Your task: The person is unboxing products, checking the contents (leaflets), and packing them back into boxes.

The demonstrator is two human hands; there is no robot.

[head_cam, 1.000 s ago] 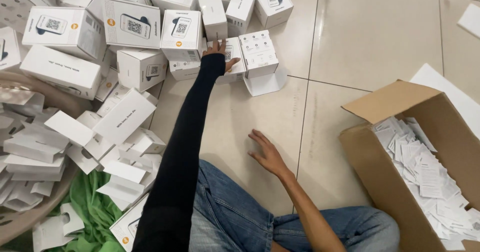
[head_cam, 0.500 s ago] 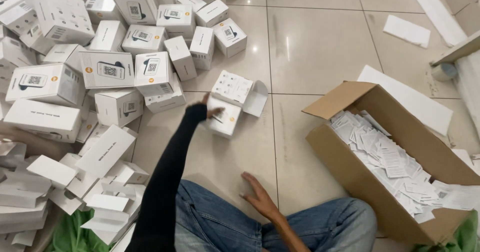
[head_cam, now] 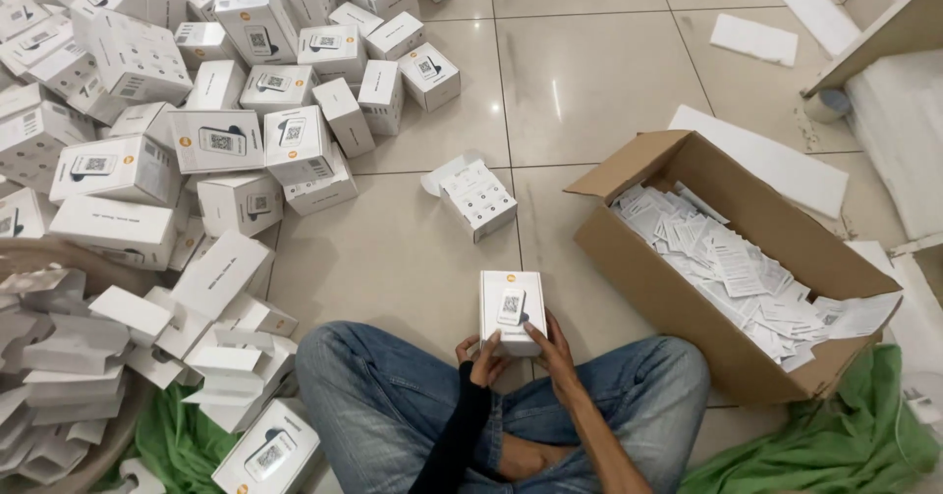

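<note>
Hands hold one small white box [head_cam: 512, 309] over the crossed legs: left hand [head_cam: 479, 358] grips its bottom, right hand [head_cam: 552, 352] grips its side. Beyond that box lies an opened white box [head_cam: 475, 197] (flap up). Right of it sits a cardboard box [head_cam: 678, 278] of papers.

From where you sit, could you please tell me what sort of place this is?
Probably an informal packing or sorting area on a tiled floor, not a shop. A heap of small white boxes covers the floor, an open cardboard carton holds paper leaflets, and both hands, left and right, hold one white box.
</note>
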